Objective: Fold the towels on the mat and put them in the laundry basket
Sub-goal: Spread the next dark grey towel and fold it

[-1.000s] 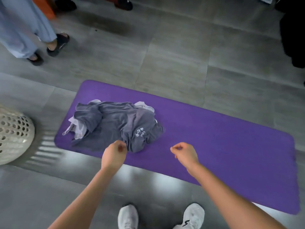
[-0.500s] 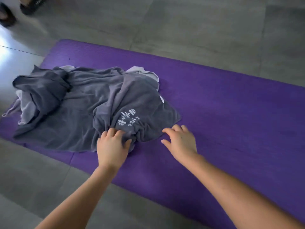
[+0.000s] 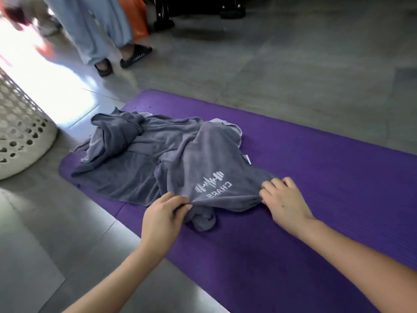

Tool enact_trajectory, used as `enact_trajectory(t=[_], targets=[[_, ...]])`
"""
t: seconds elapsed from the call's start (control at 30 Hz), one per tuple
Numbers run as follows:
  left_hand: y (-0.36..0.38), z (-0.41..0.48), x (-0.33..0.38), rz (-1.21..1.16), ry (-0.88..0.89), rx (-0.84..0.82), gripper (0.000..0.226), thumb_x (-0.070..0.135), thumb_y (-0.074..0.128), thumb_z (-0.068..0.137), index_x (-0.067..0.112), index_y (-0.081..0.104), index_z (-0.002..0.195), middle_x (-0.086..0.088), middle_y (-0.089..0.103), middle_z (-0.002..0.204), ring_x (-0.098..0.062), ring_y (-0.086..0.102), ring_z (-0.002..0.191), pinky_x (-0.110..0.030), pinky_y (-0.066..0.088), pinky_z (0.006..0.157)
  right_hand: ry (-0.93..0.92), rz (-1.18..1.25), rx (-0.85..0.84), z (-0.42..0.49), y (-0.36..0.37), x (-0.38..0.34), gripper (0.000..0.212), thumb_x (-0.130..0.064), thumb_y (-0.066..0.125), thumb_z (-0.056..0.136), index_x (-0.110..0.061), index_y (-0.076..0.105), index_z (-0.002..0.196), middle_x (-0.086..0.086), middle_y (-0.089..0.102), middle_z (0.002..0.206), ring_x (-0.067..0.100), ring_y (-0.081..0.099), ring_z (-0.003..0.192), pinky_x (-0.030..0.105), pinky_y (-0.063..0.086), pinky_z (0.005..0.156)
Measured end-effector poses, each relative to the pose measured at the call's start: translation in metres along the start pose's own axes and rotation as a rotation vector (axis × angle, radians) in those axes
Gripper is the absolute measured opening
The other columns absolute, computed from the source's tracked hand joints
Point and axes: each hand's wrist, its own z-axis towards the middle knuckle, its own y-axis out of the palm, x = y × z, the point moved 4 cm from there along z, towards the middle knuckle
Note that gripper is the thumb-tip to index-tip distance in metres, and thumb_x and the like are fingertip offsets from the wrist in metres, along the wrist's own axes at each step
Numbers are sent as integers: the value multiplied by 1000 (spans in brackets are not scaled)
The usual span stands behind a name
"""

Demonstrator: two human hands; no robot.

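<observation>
A heap of crumpled grey towels (image 3: 144, 154) lies on the left end of a purple mat (image 3: 327, 177). The top towel (image 3: 209, 168) carries a white embroidered logo and is pulled taut along its near edge. My left hand (image 3: 164, 213) pinches that edge at its left. My right hand (image 3: 284, 199) grips the same edge at its right, fingers curled into the cloth. A lighter grey towel (image 3: 94, 150) peeks out under the pile at the left. The white perforated laundry basket (image 3: 20, 136) stands on the floor left of the mat.
A person in light blue trousers and dark sandals (image 3: 126, 57) stands on the grey tiled floor behind the mat. Dark furniture legs (image 3: 164, 21) and an orange object (image 3: 135, 16) are at the back. The mat's right half is bare.
Both hands have gone from reaching to the towel's near edge to gripping it and stretching it between them. The view has pulled back, and the basket and the standing person are in sight again.
</observation>
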Motion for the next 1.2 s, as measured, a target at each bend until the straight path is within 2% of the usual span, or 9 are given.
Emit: enact_trajectory(t=[0.2,0.37,0.57,0.77,0.93,1.03,1.07,1.13,1.2], targets=[[7,-1,120,-6,127,-104,18,30,58,78,17,71,79,5,64,76,-13,58,70,-18,36,64,97,-140,71,-87,-74,81,26,-4,79,59,-18,63,73,3,61,85,28,55,74,41,34,73],[39,-46,224,123,407,-448,15,26,60,88,17,69,94,-1,67,97,-19,60,95,-24,38,78,115,-282,53,-195,-132,122,24,6,70,49,-9,63,67,12,58,75,34,54,66,49,36,77],[84,-109,367,82,676,-681,17,27,61,87,14,69,96,2,69,100,-15,59,94,-21,35,77,391,-451,-94,-324,-177,188,33,4,82,37,-6,66,65,16,59,72,35,55,65,53,37,79],[159,-181,490,-49,782,-819,13,23,64,84,13,69,90,-1,70,96,-17,60,93,-24,38,78,679,-519,-259,-476,-191,244,36,3,82,34,-6,66,64,18,57,69,36,54,64,54,32,82],[205,-230,589,-273,768,-856,15,20,68,82,9,70,92,-4,71,96,-15,59,86,-17,34,72,899,-566,-219,-572,-227,296,8,6,64,57,-2,62,58,21,53,62,36,54,61,50,28,80],[226,-257,638,-425,665,-980,18,18,70,82,8,71,96,-1,65,84,3,54,61,-4,36,57,1080,-610,-205,-617,-234,325,22,-3,43,67,2,64,60,24,53,63,37,54,64,48,28,78],[233,-267,648,-462,634,-1077,18,15,69,83,6,69,99,-2,62,83,5,53,53,-2,38,51,1133,-624,-241,-626,-235,332,27,-5,40,71,1,66,66,23,56,68,37,56,69,48,30,81],[244,-286,654,-450,618,-1283,23,11,67,84,6,66,107,-4,60,88,-2,54,54,-9,43,39,1188,-630,-443,-637,-230,340,29,-9,41,83,-11,69,91,12,64,91,32,57,90,45,30,96],[252,-286,636,-327,678,-1326,29,13,68,84,8,64,112,-3,60,94,-2,56,57,-9,45,40,1236,-590,-589,-633,-222,342,30,-15,41,89,-23,61,110,1,62,109,25,54,105,43,25,106]])
